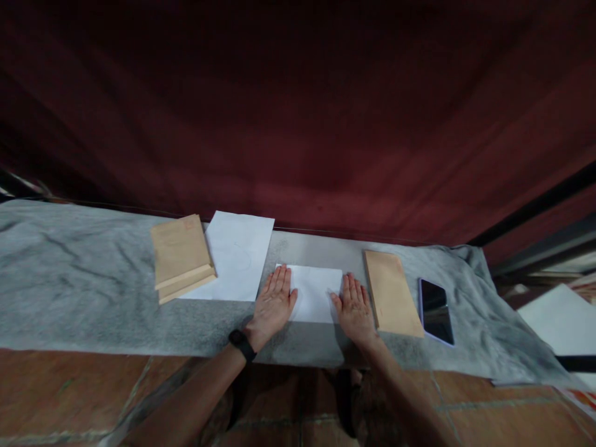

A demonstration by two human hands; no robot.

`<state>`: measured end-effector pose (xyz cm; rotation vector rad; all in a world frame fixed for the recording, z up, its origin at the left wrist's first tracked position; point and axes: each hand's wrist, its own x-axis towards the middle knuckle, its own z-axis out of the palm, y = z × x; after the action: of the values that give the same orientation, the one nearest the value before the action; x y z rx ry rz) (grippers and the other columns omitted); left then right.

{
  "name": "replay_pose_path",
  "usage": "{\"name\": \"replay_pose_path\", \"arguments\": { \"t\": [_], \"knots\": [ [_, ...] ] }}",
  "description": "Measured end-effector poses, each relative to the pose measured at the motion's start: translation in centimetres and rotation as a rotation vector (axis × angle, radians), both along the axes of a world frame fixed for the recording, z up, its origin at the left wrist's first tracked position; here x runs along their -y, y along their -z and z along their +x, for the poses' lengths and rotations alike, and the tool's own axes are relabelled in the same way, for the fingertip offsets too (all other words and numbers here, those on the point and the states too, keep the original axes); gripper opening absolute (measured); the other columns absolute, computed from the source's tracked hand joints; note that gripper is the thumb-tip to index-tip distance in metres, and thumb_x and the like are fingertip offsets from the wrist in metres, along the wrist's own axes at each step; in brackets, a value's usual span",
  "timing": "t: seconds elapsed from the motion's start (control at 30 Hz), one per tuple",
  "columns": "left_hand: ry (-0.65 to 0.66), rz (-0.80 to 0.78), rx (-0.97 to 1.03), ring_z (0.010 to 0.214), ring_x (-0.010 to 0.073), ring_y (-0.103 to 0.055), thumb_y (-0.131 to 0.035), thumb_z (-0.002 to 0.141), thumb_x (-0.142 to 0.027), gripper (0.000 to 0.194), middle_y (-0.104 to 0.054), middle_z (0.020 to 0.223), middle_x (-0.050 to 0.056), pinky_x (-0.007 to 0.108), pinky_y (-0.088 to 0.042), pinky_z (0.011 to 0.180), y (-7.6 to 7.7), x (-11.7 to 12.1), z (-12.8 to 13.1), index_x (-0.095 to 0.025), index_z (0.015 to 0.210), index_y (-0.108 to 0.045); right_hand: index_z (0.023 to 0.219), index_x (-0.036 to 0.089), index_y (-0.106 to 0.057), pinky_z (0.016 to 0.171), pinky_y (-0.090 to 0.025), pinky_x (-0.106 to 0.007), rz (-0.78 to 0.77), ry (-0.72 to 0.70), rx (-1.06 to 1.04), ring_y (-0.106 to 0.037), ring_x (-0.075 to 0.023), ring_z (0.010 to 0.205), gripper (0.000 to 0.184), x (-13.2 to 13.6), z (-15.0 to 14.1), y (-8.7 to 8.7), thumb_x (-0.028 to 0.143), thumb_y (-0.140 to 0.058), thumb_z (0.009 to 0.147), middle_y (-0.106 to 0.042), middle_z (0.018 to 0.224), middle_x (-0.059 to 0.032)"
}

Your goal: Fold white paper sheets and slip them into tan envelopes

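Note:
A white sheet of paper (315, 295), smaller than the one to its left and perhaps folded, lies flat on the grey cloth in front of me. My left hand (274, 298) rests palm down on its left edge, fingers stretched forward and thumb out. On the opposite edge lies my right hand (354, 308), also flat with its fingers extended. Neither hand grips anything. Just right of my right hand is a brown envelope (395, 295). A larger white sheet (239, 257) lies beyond my left hand, partly under a stack of brown envelopes (181, 251).
A phone with a purple edge (436, 310) lies right of the single envelope. Grey cloth (93, 279) covers the long narrow surface. Behind it hangs a dark red curtain (302, 155). A dark bar (535, 202) and white sheets (563, 320) are at the right. Tiled floor (69, 391) shows below.

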<state>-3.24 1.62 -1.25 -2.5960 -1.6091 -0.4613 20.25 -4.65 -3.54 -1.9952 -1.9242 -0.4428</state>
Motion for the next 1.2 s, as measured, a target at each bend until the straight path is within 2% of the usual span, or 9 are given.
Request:
{"name": "replay_pose_path", "arguments": {
  "t": [0.17,0.27,0.43,0.53,0.7,0.97,1.1,1.2],
  "knots": [
    [-0.017,0.014,0.022,0.152,0.0286,-0.032,-0.034,0.103,-0.035,0.060,-0.041,0.159,0.021,0.047,-0.030,0.125,0.0,-0.1,0.1,-0.003,0.154,-0.037,0.158,0.001,-0.032,0.115,-0.039,-0.051,0.017,0.045,-0.014,-0.046,-0.0354,0.143,0.068,0.5,0.4,-0.2,0.048,-0.031,0.108,-0.045,0.155,-0.0268],
    [-0.003,0.018,0.043,0.152,0.0295,-0.031,-0.033,0.104,-0.035,0.060,-0.041,0.158,0.023,0.049,-0.029,0.125,-0.3,0.4,0.7,-0.001,0.154,-0.036,0.161,0.004,-0.024,0.116,-0.039,-0.050,0.025,0.004,-0.036,-0.041,-0.0329,0.147,0.067,0.8,-0.2,-0.8,0.044,-0.031,0.108,-0.042,0.158,-0.0242],
    [0.226,0.004,0.048,0.155,0.0267,-0.026,-0.032,0.105,-0.030,0.058,-0.035,0.162,0.021,0.046,-0.030,0.125,-0.5,2.7,2.7,-0.001,0.155,-0.033,0.162,0.011,-0.021,0.121,-0.034,-0.046,-0.070,-0.206,-0.068,-0.034,-0.0250,0.152,0.059,1.0,-2.8,-1.6,0.037,-0.028,0.109,-0.037,0.163,-0.0147],
    [0.281,-0.004,0.048,0.154,0.0252,-0.028,-0.032,0.103,-0.027,0.058,-0.036,0.162,0.020,0.047,-0.030,0.125,-0.2,3.5,3.3,-0.004,0.157,-0.028,0.161,0.012,-0.026,0.122,-0.031,-0.047,-0.110,-0.235,-0.069,-0.033,-0.0249,0.152,0.058,1.1,-3.4,-1.6,0.037,-0.028,0.109,-0.037,0.163,-0.0137],
    [0.219,0.022,0.044,0.153,0.0254,-0.031,-0.034,0.104,-0.030,0.061,-0.038,0.162,0.019,0.050,-0.027,0.126,0.0,3.0,2.6,-0.008,0.160,-0.024,0.159,0.009,-0.031,0.121,-0.033,-0.048,-0.082,-0.156,-0.047,-0.038,-0.0275,0.149,0.060,0.9,-2.2,-1.3,0.041,-0.033,0.108,-0.041,0.161,-0.0168],
    [0.069,-0.015,-0.005,0.154,0.0287,-0.027,-0.029,0.105,-0.036,0.059,-0.037,0.162,0.020,0.055,-0.022,0.126,-0.6,1.7,1.3,-0.004,0.155,-0.036,0.157,0.003,-0.034,0.120,-0.032,-0.048,-0.076,-0.108,0.016,-0.038,-0.0295,0.149,0.064,1.1,-0.6,-0.9,0.046,-0.031,0.108,-0.041,0.159,-0.0200],
    [-0.001,-0.008,0.012,0.153,0.0305,-0.031,-0.033,0.103,-0.036,0.061,-0.038,0.160,0.022,0.052,-0.026,0.125,-0.3,1.1,0.8,-0.003,0.154,-0.038,0.158,0.005,-0.033,0.119,-0.032,-0.050,-0.064,-0.082,0.010,-0.040,-0.0306,0.147,0.065,1.1,-0.3,-0.5,0.047,-0.029,0.108,-0.043,0.158,-0.0206],
    [-0.054,-0.005,0.059,0.149,0.0337,-0.039,-0.038,0.101,-0.037,0.061,-0.040,0.159,0.024,0.051,-0.034,0.121,0.0,0.6,0.5,-0.002,0.151,-0.041,0.158,0.006,-0.034,0.119,-0.032,-0.051,-0.043,-0.064,0.007,-0.043,-0.0319,0.145,0.065,1.2,0.0,-0.4,0.047,-0.030,0.108,-0.045,0.157,-0.0211]
  ]
}}
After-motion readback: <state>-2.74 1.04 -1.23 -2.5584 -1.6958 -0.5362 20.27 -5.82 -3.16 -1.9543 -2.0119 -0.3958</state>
